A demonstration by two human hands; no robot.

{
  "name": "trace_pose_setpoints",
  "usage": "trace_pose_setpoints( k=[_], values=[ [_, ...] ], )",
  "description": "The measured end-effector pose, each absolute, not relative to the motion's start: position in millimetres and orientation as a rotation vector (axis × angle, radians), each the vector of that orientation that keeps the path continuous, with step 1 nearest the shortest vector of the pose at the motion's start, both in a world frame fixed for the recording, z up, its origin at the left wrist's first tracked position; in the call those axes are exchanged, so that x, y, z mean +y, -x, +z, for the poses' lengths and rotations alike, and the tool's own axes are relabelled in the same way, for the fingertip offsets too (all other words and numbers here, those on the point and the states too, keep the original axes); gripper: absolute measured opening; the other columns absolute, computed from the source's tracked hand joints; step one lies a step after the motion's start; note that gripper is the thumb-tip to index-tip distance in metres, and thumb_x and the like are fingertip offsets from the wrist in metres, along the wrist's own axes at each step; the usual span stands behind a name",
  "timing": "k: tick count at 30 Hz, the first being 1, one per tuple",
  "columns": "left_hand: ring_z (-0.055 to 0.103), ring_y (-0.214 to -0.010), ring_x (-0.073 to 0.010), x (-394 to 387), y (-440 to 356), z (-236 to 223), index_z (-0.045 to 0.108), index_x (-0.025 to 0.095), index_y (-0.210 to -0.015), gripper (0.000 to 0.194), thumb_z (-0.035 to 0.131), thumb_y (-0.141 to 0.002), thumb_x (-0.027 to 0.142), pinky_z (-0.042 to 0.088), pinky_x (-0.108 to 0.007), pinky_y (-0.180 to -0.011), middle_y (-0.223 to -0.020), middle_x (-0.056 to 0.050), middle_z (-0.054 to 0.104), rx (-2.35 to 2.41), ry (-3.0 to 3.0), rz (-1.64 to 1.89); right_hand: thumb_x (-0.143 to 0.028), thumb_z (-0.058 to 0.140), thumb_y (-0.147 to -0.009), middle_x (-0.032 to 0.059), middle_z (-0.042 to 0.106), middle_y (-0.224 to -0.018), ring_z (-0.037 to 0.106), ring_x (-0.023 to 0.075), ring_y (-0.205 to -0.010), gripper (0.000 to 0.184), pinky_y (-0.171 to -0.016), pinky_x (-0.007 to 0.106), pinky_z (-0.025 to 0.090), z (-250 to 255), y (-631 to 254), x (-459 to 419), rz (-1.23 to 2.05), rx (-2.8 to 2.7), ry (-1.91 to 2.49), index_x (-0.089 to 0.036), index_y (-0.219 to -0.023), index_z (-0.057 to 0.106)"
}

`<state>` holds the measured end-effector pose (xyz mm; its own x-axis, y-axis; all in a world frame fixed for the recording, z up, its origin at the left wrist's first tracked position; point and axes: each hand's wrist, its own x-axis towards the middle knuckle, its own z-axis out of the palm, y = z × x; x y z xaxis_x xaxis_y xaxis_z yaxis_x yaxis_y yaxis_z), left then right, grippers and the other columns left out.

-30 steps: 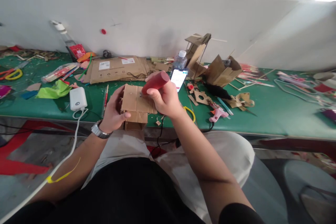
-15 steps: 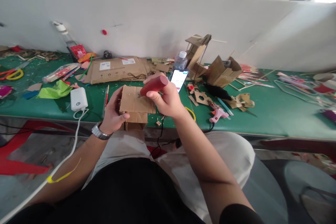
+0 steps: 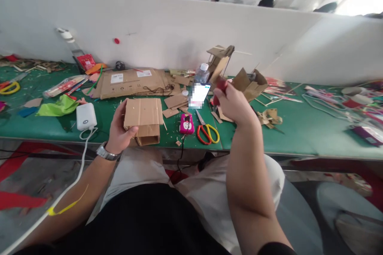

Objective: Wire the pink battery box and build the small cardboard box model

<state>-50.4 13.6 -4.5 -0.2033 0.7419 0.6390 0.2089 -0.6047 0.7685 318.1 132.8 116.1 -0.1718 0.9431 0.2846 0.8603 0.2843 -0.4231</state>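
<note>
Two hands are at work: your left hand point(image 3: 119, 129) grips the side of the cardboard box point(image 3: 143, 112) at the bench's point(image 3: 293, 127) near edge, above your lap. Your right hand point(image 3: 235, 101) is closed around the red handle point(image 3: 220, 91), well apart from the box, with the scissors point(image 3: 206, 130) lying between them on the bench.

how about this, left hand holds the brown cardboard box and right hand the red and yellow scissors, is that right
The head view shows the right hand gripping a dark red rounded object, not the scissors, which lie on the green table; the left hand holds the box.
</note>
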Motion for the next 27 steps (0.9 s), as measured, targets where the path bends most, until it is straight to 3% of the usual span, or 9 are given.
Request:
trace_pose_setpoints(
  k=[3, 6, 9, 12, 17, 20, 23, 27],
  values=[
    [0.06, -0.138, -0.0365, 10.2, 49.3, 7.4, 0.049, 0.029, -0.159, 0.089, 0.087, -0.081, 0.05, 0.049, -0.053, -0.117, -0.152, -0.015, 0.059, 1.165, -1.749, 1.883, -0.042, 0.057, -0.104, 0.0207, 0.076, -0.123, 0.073, 0.0333, -0.108, 0.039, -0.093, 0.041, 0.055, 91.6, -348.4, 152.0, 0.315, -2.232, 2.026, -0.013, -0.127, 0.07],
    [0.053, -0.145, -0.0393, 2.7, 45.9, 24.6, 0.052, 0.028, -0.157, 0.084, 0.088, -0.081, 0.034, 0.04, -0.06, -0.125, -0.158, -0.015, 0.054, 1.288, -1.972, 1.87, -0.038, 0.068, -0.1, 0.0172, 0.075, -0.13, 0.072, 0.0313, -0.115, 0.036, -0.097, 0.038, 0.055, 59.6, -357.0, 165.0, 0.372, -2.292, 2.12, -0.017, -0.128, 0.074],
    [0.051, -0.146, -0.0417, -4.4, 42.2, 42.6, 0.067, 0.029, -0.143, 0.064, 0.079, -0.081, 0.017, 0.035, -0.068, -0.126, -0.157, -0.011, 0.056, 1.464, -2.223, 1.742, -0.038, 0.072, -0.1, 0.0126, 0.073, -0.132, 0.07, 0.0274, -0.118, 0.035, -0.103, 0.043, 0.056, 34.2, -354.8, 174.7, 0.382, -2.328, 2.192, -0.018, -0.129, 0.072],
    [0.055, -0.142, -0.0421, -5.8, 41.3, 52.7, 0.071, 0.03, -0.138, 0.065, 0.074, -0.077, 0.007, 0.039, -0.069, -0.123, -0.146, -0.009, 0.065, 1.512, -2.315, 1.652, -0.039, 0.069, -0.102, 0.0109, 0.068, -0.134, 0.068, 0.0256, -0.119, 0.036, -0.104, 0.05, 0.058, 21.0, -349.8, 180.6, 0.334, -2.34, 2.224, -0.017, -0.131, 0.067],
    [0.056, -0.141, -0.0421, -3.8, 45.8, 55.4, 0.069, 0.032, -0.142, 0.073, 0.07, -0.075, 0.003, 0.042, -0.07, -0.122, -0.139, -0.009, 0.068, 1.575, -2.39, 1.557, -0.034, 0.069, -0.101, 0.0153, 0.071, -0.128, 0.069, 0.0289, -0.116, 0.034, -0.101, 0.046, 0.055, 22.5, -326.1, 174.4, 0.174, -2.316, 2.172, -0.013, -0.129, 0.069],
    [0.056, -0.143, -0.0389, -8.7, 46.0, 60.5, 0.068, 0.03, -0.143, 0.068, 0.067, -0.08, 0.004, 0.046, -0.064, -0.122, -0.139, -0.009, 0.067, 1.697, -2.471, 1.413, -0.028, 0.052, -0.107, 0.0232, 0.069, -0.131, 0.064, 0.0327, -0.124, 0.037, -0.106, 0.045, 0.047, 28.9, -287.5, 158.6, 0.054, -2.339, 1.993, -0.008, -0.135, 0.066],
    [0.057, -0.142, -0.0365, -13.7, 42.7, 68.0, 0.07, 0.027, -0.14, 0.062, 0.065, -0.083, 0.003, 0.049, -0.06, -0.12, -0.134, -0.01, 0.069, 1.821, -2.551, 1.302, -0.031, 0.042, -0.111, 0.0164, 0.07, -0.133, 0.058, 0.0273, -0.129, 0.037, -0.115, 0.039, 0.039, 27.6, -233.0, 136.4, 0.059, -2.502, 1.676, -0.017, -0.13, 0.07],
    [0.061, -0.138, -0.0351, -12.7, 36.7, 72.7, 0.073, 0.026, -0.133, 0.057, 0.064, -0.082, 0.001, 0.053, -0.058, -0.116, -0.13, -0.008, 0.072, 1.854, -2.616, 1.306, -0.027, 0.057, -0.105, 0.0128, 0.074, -0.122, 0.061, 0.0263, -0.127, 0.022, -0.113, 0.038, 0.044, 10.5, -170.6, 110.5, 0.175, -2.718, 1.429, -0.018, -0.113, 0.076]
  ],
)
